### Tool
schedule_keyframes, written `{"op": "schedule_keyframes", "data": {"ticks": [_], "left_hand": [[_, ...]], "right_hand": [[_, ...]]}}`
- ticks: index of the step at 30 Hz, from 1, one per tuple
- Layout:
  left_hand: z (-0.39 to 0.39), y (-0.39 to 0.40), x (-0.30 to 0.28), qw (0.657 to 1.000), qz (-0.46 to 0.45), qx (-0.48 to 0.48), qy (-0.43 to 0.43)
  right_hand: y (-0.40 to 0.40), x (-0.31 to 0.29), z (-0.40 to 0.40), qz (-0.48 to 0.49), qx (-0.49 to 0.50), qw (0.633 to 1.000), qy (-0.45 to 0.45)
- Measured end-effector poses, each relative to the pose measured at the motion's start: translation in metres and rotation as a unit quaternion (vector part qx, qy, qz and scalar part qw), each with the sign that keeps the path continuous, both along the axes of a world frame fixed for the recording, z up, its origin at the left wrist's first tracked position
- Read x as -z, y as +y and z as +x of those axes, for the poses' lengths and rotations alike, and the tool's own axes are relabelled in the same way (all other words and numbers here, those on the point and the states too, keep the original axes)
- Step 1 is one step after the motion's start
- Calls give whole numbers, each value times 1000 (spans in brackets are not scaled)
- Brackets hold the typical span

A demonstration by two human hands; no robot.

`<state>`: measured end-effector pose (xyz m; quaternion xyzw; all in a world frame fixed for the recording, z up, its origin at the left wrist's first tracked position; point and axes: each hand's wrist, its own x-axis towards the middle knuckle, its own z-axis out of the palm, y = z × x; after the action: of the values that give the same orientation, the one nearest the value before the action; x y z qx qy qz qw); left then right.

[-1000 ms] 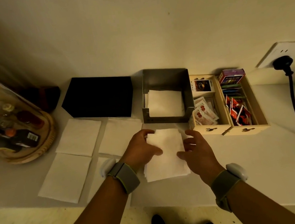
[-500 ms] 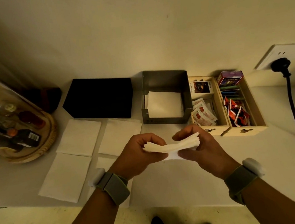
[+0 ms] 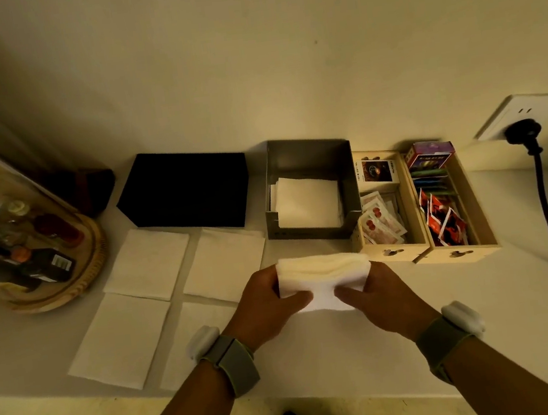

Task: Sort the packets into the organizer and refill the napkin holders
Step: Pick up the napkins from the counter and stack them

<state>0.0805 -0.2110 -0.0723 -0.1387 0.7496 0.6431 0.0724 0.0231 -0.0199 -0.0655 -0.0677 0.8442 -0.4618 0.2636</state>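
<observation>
While both forearms are reaching forward side by side, the left hand (image 3: pixel 265 299) and right hand (image 3: pixel 378 293) are pinching a soft, bowed stack of white napkins (image 3: pixel 322 275) by its ends (thumbs on the near face), holding it above the counter just near of the grey metal napkin holder (image 3: pixel 310 190).

Single head cam, wide-angle, looks fwd/down on counter (image 3: pixel 419 337) toward wall (image 3: pixel 247 55); fairly close; dim, edges prob. warped.
</observation>
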Motion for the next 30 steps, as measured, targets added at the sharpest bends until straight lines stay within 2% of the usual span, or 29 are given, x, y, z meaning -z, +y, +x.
{"op": "schedule_keyframes", "data": {"ticks": [2,7,11,16,19,22,26,30], "left_hand": [[-1,-7,-5,1000,-10,-11,9],[-16,-17,-51,996,-42,-41,69],[-56,-26,-87,991,-61,-92,76],[-118,-33,-114,983,-175,-47,30],[-142,-28,-114,959,-284,-1,9],[-157,-25,-109,934,-357,23,-13],[-165,-24,-105,919,-388,48,-38],[-164,-26,-104,911,-407,60,-26]], "right_hand": [[1,-11,-5,2,2,1000,3],[-6,-52,-24,-109,46,993,8],[-18,-87,-57,-112,93,988,44],[-38,-106,-103,3,141,986,86],[-46,-105,-120,91,122,982,113],[-55,-102,-130,157,101,973,136],[-62,-96,-136,201,87,966,140],[-64,-95,-136,233,67,959,149]]}}
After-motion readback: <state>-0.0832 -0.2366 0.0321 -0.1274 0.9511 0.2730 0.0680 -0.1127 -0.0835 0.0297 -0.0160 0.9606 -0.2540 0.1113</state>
